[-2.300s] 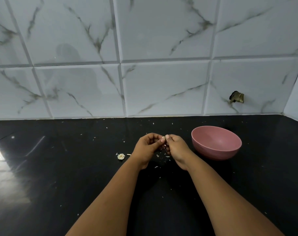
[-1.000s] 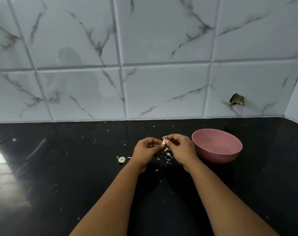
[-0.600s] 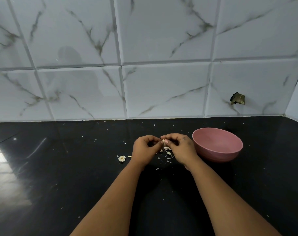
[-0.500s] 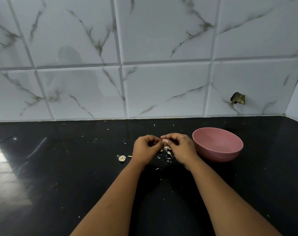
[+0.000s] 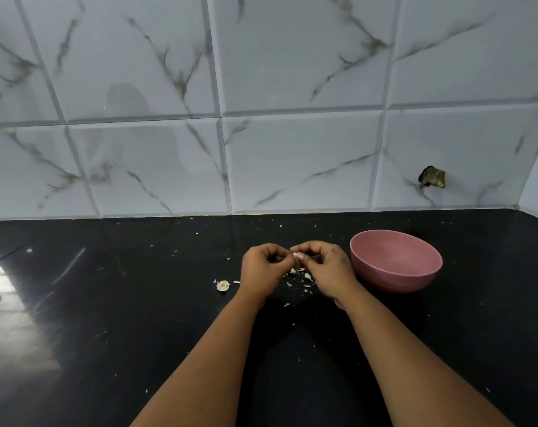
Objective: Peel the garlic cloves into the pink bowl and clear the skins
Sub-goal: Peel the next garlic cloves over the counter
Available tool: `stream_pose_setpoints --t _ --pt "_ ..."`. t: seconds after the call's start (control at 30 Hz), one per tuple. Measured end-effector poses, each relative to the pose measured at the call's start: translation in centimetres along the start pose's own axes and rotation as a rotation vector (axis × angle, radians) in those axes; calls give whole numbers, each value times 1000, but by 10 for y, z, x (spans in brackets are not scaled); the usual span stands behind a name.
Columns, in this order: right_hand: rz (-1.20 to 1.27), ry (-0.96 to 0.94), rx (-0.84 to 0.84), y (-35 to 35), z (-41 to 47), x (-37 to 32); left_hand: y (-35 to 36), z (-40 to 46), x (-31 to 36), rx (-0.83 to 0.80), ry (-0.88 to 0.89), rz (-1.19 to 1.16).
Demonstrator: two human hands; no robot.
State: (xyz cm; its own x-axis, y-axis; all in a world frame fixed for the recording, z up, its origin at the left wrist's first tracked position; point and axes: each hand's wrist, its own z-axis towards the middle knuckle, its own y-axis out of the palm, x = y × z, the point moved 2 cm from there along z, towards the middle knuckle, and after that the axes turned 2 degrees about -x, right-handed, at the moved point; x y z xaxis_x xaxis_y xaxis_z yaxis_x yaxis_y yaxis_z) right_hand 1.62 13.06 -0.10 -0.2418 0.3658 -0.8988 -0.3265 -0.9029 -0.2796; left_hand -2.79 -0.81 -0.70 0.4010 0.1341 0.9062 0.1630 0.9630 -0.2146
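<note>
My left hand point(image 5: 263, 269) and my right hand point(image 5: 326, 268) meet over the black counter, fingers curled, both pinching a small pale garlic clove point(image 5: 296, 256) between their fingertips. Most of the clove is hidden by the fingers. Bits of papery skin point(image 5: 303, 280) lie scattered on the counter just below the hands. The pink bowl point(image 5: 395, 261) stands upright directly right of my right hand; I see nothing inside it from here. A garlic root end point(image 5: 223, 285) lies left of my left hand.
The black glossy counter point(image 5: 107, 318) is dotted with tiny skin flakes up to the marble-tiled wall point(image 5: 292, 149). A broken hole in a tile point(image 5: 432, 177) sits above the bowl. A side wall closes the corner at far right.
The hands stay together at the clove with only small finger shifts. More skin pieces have dropped onto the counter beneath them than 2.3 s ago. The bowl has not moved.
</note>
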Motion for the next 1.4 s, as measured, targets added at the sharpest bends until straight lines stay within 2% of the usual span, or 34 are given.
stream_pose_setpoints --t 0.37,0.6,0.87,0.97,1.03,1.1,1.17,1.3,1.4 --pt "469 192 -87 5 2 4 2 1 -2 -40 -125 -108" --pt "624 232 -78 3 1 4 5 1 2 -122 -166 -197" --pt "642 253 39 -4 2 -1 2 1 2 -44 -216 -55" --pt "630 258 14 -2 1 -2 2 2 0 -119 -175 165" --pt "613 263 -7 0 1 -2 3 1 -2 -181 -99 359" --pt "580 269 -21 0 1 -2 2 0 -2 -180 -17 457" --pt "546 269 -14 -1 1 0 -1 0 -1 -122 20 444" --pt "531 243 1 -2 3 2 -3 1 3 -14 29 223" --pt "512 216 -17 -1 2 3 -1 1 7 1 77 112"
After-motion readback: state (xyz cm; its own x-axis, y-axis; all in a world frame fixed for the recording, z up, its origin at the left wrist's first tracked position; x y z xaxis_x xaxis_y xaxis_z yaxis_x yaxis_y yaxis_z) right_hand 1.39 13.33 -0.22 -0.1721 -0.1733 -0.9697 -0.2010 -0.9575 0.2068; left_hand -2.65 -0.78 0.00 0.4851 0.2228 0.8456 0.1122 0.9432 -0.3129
